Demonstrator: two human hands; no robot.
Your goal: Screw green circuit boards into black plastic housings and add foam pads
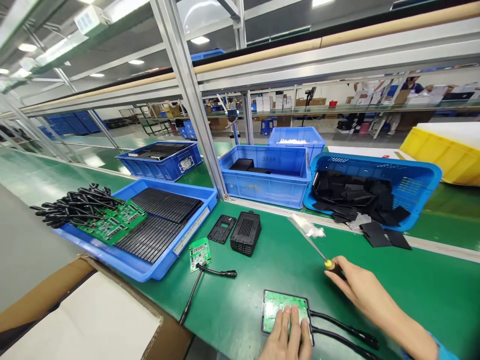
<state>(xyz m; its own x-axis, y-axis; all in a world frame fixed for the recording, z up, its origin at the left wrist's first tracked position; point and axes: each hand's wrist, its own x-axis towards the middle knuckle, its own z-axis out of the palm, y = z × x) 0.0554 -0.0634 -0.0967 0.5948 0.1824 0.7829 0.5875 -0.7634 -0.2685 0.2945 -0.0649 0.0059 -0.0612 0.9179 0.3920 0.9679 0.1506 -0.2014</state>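
Observation:
My left hand (288,334) lies with its fingers stretched out on a green circuit board (275,303) set in a shallow black casing. Two black cables (339,324) run out of the casing's right side. To the upper right, my right hand (352,280) is closed round the dark handle of a long, thin-bladed metal tool (314,246) with a yellow collar. Its blade slants up and left, ending beside a white, crumpled-looking clump (308,226) on the green bench. Whether the tip touches the clump, I cannot tell.
Left of my hands lie a loose circuit board with cables (200,252), a black cover plate (221,229) and a ribbed black housing (245,233). A blue tray (155,272) carries boards and black parts. A blue basket (420,172) of black pieces stands behind.

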